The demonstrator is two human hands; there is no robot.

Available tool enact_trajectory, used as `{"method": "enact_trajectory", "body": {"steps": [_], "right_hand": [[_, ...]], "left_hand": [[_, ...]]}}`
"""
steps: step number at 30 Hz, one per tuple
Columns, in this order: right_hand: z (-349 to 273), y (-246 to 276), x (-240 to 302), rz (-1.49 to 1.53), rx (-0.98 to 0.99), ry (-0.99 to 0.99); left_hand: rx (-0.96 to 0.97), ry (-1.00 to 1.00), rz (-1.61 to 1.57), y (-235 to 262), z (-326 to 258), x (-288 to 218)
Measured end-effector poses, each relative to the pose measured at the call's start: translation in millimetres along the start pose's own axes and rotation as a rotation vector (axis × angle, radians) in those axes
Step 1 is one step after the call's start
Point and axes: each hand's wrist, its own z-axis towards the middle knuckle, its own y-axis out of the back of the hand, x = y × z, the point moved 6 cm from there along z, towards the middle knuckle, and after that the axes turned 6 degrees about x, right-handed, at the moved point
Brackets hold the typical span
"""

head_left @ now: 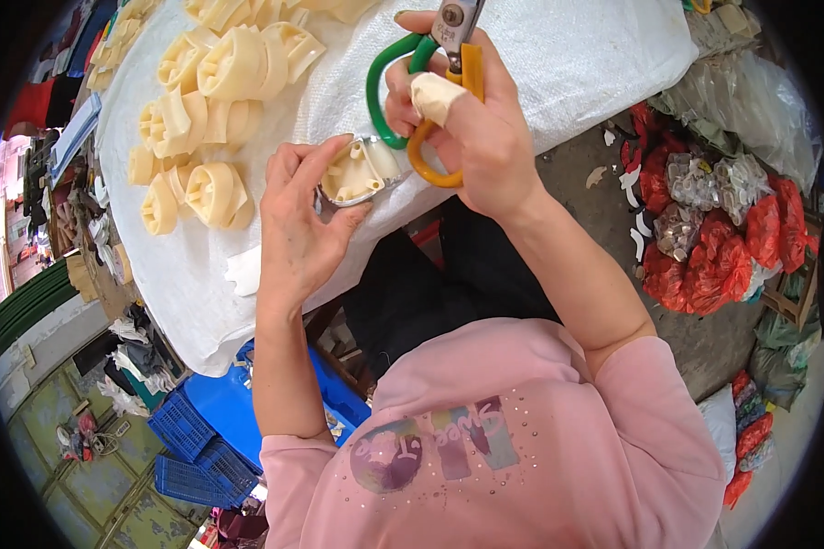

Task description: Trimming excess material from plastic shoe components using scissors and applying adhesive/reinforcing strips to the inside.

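My left hand [293, 215] grips a small round cream plastic part [352, 172] between thumb and fingers at the near edge of the table. A shiny silver band runs around that part's rim. Just to its right and higher, my right hand [496, 137] has a pair of scissors [378, 87] with green and orange handles. The blades point away from me, cut off by the top of the picture. A beige wrap [435, 97] covers one digit of that hand. Several cream parts of similar shape [238, 64] lie in rows at the far left of the table.
White woven sheeting [577, 64] covers the table. Red plastic bags [705, 265] and clear bags [751, 119] sit on the floor to the right, near white scraps [638, 242]. Blue crates [201, 471] and a blue plastic surface [215, 407] are low on the left.
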Motion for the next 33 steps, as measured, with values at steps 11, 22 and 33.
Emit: {"method": "enact_trajectory", "body": {"steps": [11,22,33], "right_hand": [[6.9,-7.3,18.9,-0.034,0.082,0.092],[-13.8,-12.9,31.4,0.099,0.07,-0.013],[-25.8,-17.1,25.5,-0.039,0.158,-0.095]], "left_hand": [[0.007,-0.049,0.069,2.3,0.7,1.2],[-0.002,-0.048,0.046,3.1,-0.6,0.0],[-0.002,-0.048,0.03,1.0,-4.3,0.7]]}}
